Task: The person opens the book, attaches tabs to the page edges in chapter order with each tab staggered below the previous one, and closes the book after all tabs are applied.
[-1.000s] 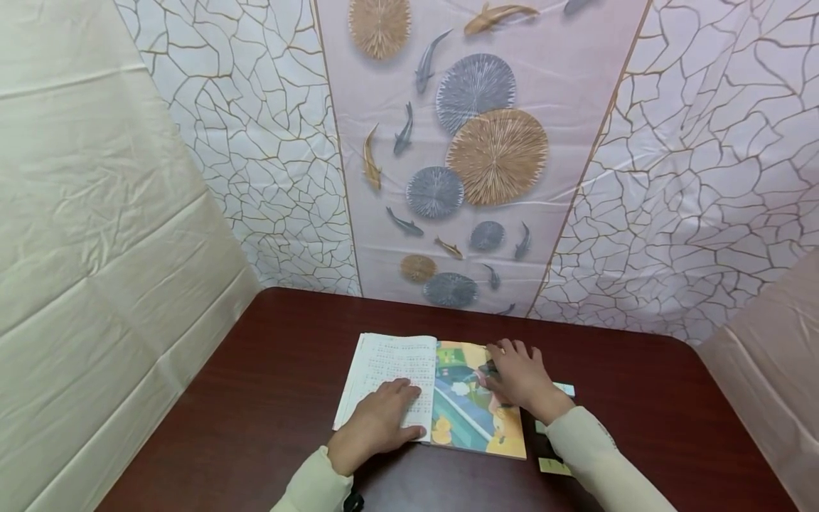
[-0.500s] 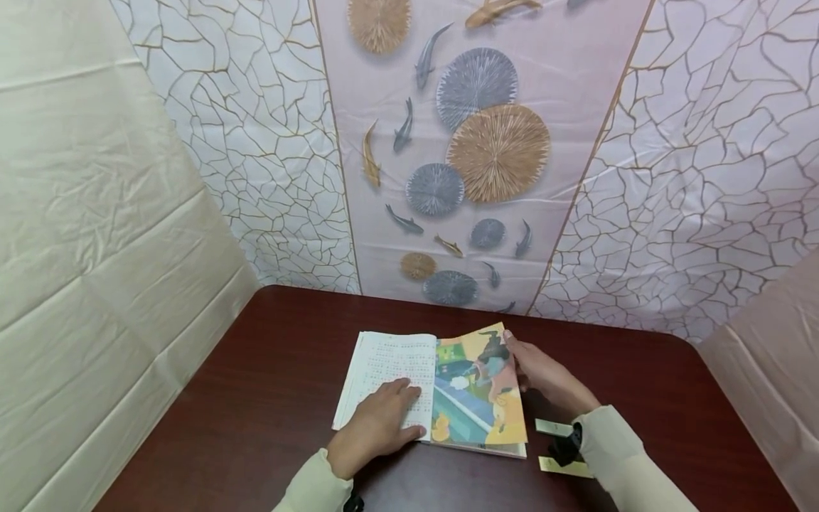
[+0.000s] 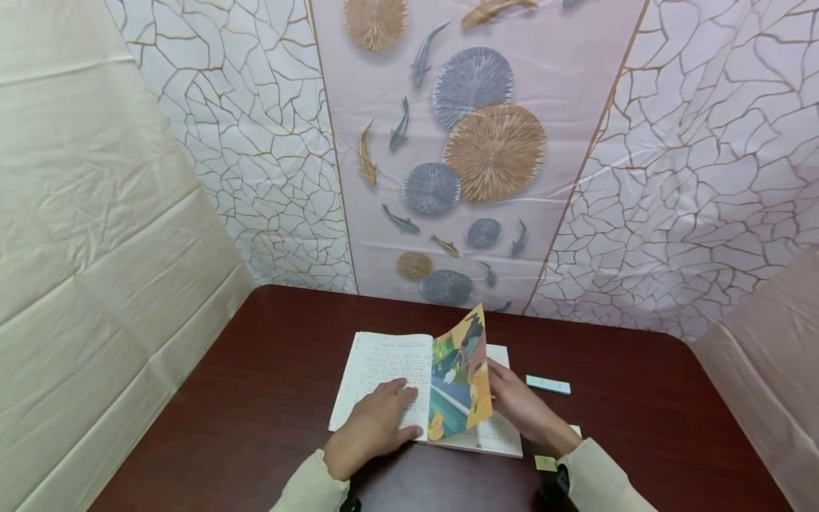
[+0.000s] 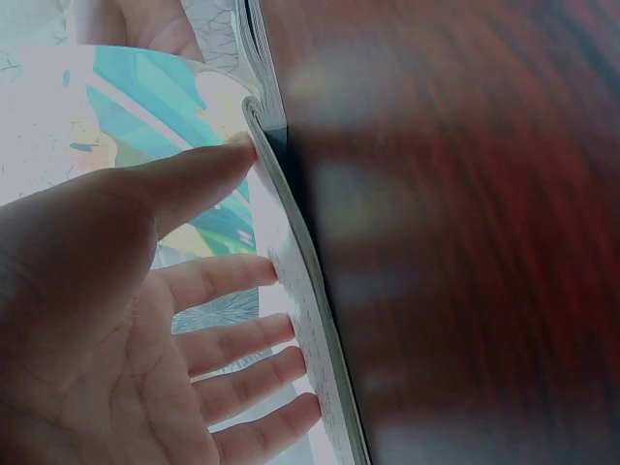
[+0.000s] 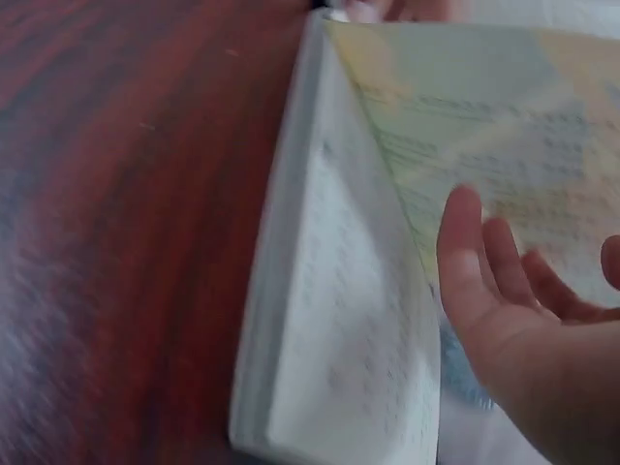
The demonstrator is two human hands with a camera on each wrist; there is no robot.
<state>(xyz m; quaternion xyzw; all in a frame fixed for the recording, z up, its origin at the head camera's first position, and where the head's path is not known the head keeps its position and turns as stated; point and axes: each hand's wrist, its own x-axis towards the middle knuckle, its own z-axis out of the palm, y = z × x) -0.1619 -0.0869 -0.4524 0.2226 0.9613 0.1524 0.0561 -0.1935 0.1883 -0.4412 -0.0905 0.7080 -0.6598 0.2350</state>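
Observation:
An open book lies on the dark wooden table, printed text on its left page. My left hand rests flat on that page, fingers spread, thumb near the spine. One colourful illustrated page stands raised and curved from the spine. Behind it is my right hand, its fingertips partly hidden by the page in the head view. In the right wrist view, the loosely bent fingers lie against the text side of the raised page, and a white text page shows beneath.
To the right of the book lie a light blue paper strip and a yellow slip; another pale slip is mostly covered by the right forearm. Patterned cloth hangs behind the table.
The right hand lifts the illustrated page from the right side and carries it leftward, uncovering the text page below. The blue strip comes into full view. My left hand stays in place.

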